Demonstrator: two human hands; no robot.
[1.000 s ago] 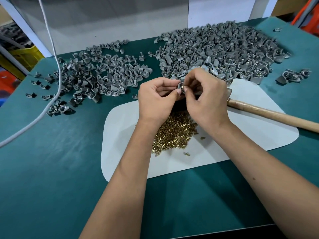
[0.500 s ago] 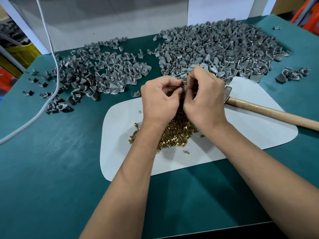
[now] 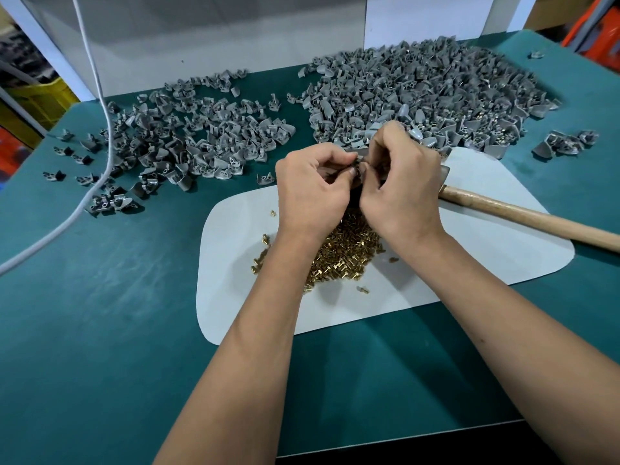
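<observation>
My left hand (image 3: 312, 189) and my right hand (image 3: 402, 186) meet above the white mat (image 3: 486, 256), fingertips together. Between them they pinch a small grey plastic part (image 3: 358, 162), mostly hidden by the curled fingers. Whether a brass piece is also held I cannot tell. Under my wrists lies a heap of small brass inserts (image 3: 345, 253) on the mat. A big pile of grey plastic parts (image 3: 419, 92) lies just beyond my right hand, and a flatter spread of the same parts (image 3: 188, 139) lies to the left.
A hammer with a wooden handle (image 3: 523, 216) lies on the mat to the right, its head behind my right hand. A white cable (image 3: 97, 129) hangs over the left of the green table (image 3: 100, 330). A small cluster of grey parts (image 3: 567, 144) sits far right. A white wall stands behind.
Both hands stay joined at the same spot; the fingers have shifted slightly on the small part. A few brass inserts left of my left wrist have come into view.
</observation>
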